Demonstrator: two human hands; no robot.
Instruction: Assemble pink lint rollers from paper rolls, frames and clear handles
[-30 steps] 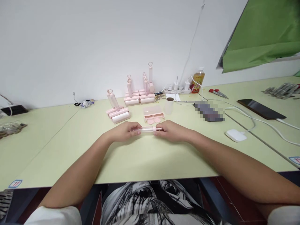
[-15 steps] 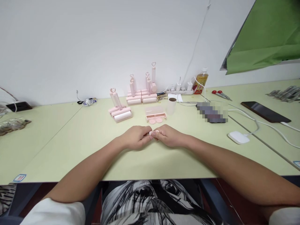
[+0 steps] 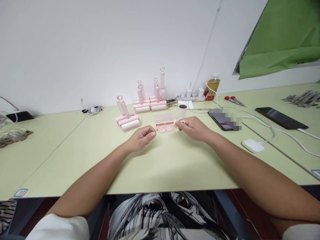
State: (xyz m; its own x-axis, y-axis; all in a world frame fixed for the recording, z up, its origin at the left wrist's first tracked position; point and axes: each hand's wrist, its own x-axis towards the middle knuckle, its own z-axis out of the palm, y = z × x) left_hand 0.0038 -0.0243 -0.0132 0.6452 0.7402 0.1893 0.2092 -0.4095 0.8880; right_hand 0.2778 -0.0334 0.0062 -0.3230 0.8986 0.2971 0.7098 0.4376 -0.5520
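My left hand (image 3: 140, 138) hovers over the table, loosely curled, with a gap between thumb and fingers and nothing visible in it. Farther forward, my right hand (image 3: 193, 128) pinches a small whitish piece (image 3: 176, 123), whose shape is mostly hidden by the fingers. Between and beyond the hands lies an open pink case (image 3: 164, 124) with a clear lid, and two round pink discs (image 3: 165, 129) rest at its front edge. A white paper roll (image 3: 182, 111) with a brown core stands upright just behind my right hand.
Several pink lint rollers (image 3: 128, 122) stand toward the wall. A power strip (image 3: 191, 98), a bottle (image 3: 212, 88), and red-tipped tools (image 3: 235, 100) are at the back. Two phones (image 3: 281, 118), a white charger (image 3: 253, 145) and loose cables occupy the right side.
My hands were together around the small whitish piece. They have parted: the right moved forward and right with the piece, while the left drew back slightly left and loosened.
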